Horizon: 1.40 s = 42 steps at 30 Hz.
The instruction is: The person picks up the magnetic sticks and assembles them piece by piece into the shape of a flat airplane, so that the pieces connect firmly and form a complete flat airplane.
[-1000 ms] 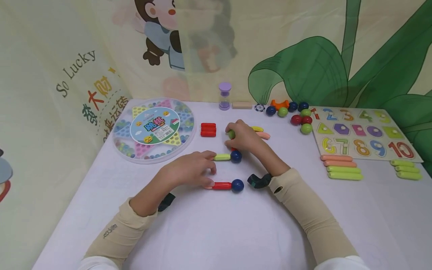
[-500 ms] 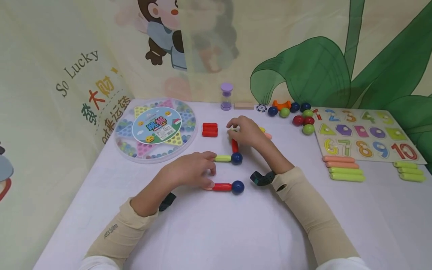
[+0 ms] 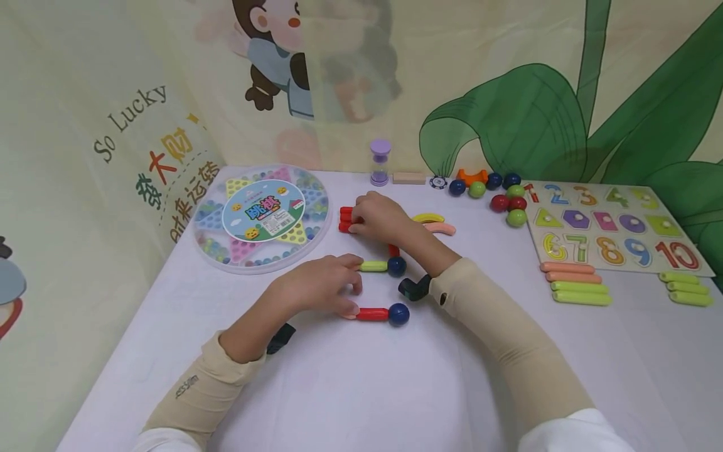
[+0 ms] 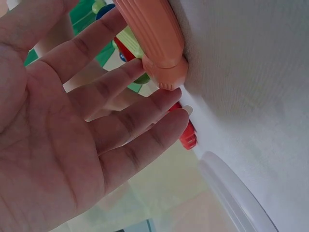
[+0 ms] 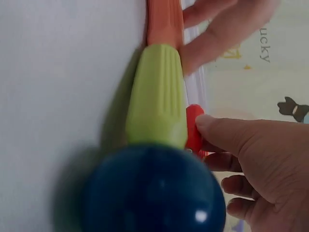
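Note:
My left hand [image 3: 316,282] spreads over the table, fingers extended and touching an orange stick [image 4: 154,34] that is mostly hidden from the head view. Right of its fingertips a yellow-green stick [image 3: 374,266] joins a blue ball [image 3: 397,266]. By its thumb lies a red stick [image 3: 373,314] with another blue ball [image 3: 398,314] at its end. A further red stick [image 3: 393,250] runs away from the upper ball, partly covered by my right wrist. My right hand [image 3: 378,216] pinches one of the short red sticks [image 5: 194,126] with its thumb and fingers.
A round Chinese checkers board [image 3: 262,216] lies at left. Yellow [image 3: 428,218] and pink curved pieces lie right of my right hand. Behind stand an hourglass [image 3: 380,163] and a wooden block [image 3: 409,178]. Several balls [image 3: 499,202], a number puzzle [image 3: 615,226] and loose sticks [image 3: 582,300] are at right.
My right hand has left the green ball at the far end of the red stick and moved left to the short red sticks. My left hand has stayed in place.

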Tool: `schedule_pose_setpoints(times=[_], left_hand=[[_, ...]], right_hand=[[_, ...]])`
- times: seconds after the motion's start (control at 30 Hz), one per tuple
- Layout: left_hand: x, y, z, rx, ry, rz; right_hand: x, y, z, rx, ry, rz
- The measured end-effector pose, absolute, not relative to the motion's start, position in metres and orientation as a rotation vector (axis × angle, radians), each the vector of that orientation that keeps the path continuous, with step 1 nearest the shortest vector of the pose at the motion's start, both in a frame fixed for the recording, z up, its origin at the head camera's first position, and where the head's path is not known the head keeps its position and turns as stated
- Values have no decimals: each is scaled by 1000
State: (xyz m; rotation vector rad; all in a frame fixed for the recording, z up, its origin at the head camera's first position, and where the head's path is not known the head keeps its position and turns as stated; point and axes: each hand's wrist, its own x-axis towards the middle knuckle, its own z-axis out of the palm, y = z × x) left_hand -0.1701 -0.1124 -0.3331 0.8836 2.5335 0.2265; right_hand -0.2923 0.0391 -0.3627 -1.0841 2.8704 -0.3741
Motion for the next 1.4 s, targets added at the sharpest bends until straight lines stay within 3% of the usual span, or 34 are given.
schedule_pose_setpoints(times=[0.27,0.43,0.73,0.97,1.4], left_hand=[[-171,-111,-333,887,2531,236],[-171,-111,-333,882,2523,240],[-169,-109,-334,871,2525,226],[-169,-110,-332,830,2540,211],[-168,-110,-333,826,2541,230]], right_hand=[[-282,35,-359,-1023,2792,-411],[-264,61,-343,-928,2718,-816],[-175,126,-344,-841,2425,-1284],[-117,138,-372,-342,2095,-1360],[-114,129,-381,-301,2107,-1304]])
